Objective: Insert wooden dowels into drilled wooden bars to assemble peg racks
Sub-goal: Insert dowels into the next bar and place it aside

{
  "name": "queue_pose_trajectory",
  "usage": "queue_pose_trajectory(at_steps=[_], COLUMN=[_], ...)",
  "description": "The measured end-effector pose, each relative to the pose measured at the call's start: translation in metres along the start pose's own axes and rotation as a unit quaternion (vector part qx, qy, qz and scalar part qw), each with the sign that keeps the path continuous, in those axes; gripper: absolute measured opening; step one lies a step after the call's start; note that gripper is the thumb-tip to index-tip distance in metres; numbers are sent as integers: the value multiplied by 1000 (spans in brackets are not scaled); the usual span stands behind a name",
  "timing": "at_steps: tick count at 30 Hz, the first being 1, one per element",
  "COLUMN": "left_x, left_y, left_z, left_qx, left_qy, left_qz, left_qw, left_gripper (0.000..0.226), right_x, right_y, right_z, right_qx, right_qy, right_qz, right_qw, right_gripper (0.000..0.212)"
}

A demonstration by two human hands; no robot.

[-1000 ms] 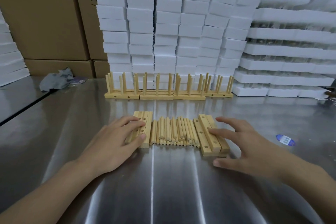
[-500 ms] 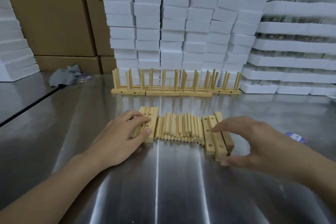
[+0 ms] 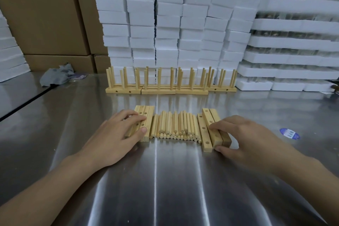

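On the steel tabletop (image 3: pixel 165 180), the left hand (image 3: pixel 117 134) presses straight fingers on the left bars (image 3: pixel 146 115); the right hand (image 3: pixel 244 137) clamps fingers and thumb on the right bars (image 3: pixel 207 115). Dowels (image 3: pixel 176 124) lie between. Light, stiff wood, likely best gripped by its long sides.

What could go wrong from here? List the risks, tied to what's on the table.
1. The loose dowels lie stacked between the two bar groups. If the right hand pulls the right bars away, they may roll across the smooth steel table.
2. That hand's grip seems to span more than one bar, so a neighbour could be dragged askew.
3. The left hand only rests on the left bars, a weak brace.
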State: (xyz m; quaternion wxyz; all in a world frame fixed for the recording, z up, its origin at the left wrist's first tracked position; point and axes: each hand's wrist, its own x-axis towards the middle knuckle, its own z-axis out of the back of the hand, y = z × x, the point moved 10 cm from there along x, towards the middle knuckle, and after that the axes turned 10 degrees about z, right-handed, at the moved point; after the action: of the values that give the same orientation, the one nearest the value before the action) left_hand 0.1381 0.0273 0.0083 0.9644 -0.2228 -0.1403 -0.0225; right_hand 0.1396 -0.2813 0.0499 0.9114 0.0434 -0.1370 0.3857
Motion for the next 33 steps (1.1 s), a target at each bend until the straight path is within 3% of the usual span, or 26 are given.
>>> queue_pose_trajectory(at_steps=[5,7,9,11,14,17,20,21,23,25,27,30,33], left_x=[-1,-2,-3,-2,-2,-2,-1,-1,-1,-1,-1,-2,-1], left_y=[-2,-3,-3,-4,-5,-5,-5,-5,-4,-4,-4,-4,-4], left_z=[1,2,2,2,3,3,2,2,2,2,2,2,2], left_qx=[1,2,2,-1,-1,3,2,0,0,-1,0,-1,-1], left_qy=[2,0,0,0,-5,-4,-2,-2,-1,-1,-2,-3,-2], left_qz=[1,0,1,1,-2,-1,-1,-1,-1,-2,-2,-3,-3], left_qw=[1000,1000,1000,1000,1000,1000,1000,1000,1000,1000,1000,1000,1000], left_gripper=[61,60,59,58,57,60,61,60,59,59,58,58,59], right_x=[2,1,-4,-18,-33,-16,0,3,4,4,5,4,4], right_y=[20,29,36,41,28,23,33,39,44,45,52,59,64], right_z=[6,21,53,87,109,83,26,10,-12,-22,-24,-17,-13], right_qx=[-26,-14,-23,-42,115,362,571,593,540,373,212,157,178], right_qy=[14,-22,-142,-289,-399,-315,-180,-146,-97,-39,15,25,26], right_qz=[61,82,106,120,74,32,-31,-46,-56,-37,8,32,53], right_qw=[998,996,984,949,907,877,800,791,834,926,977,987,982], right_gripper=[52,45,36,25,18,26,32,30,31,39,46,52,44])
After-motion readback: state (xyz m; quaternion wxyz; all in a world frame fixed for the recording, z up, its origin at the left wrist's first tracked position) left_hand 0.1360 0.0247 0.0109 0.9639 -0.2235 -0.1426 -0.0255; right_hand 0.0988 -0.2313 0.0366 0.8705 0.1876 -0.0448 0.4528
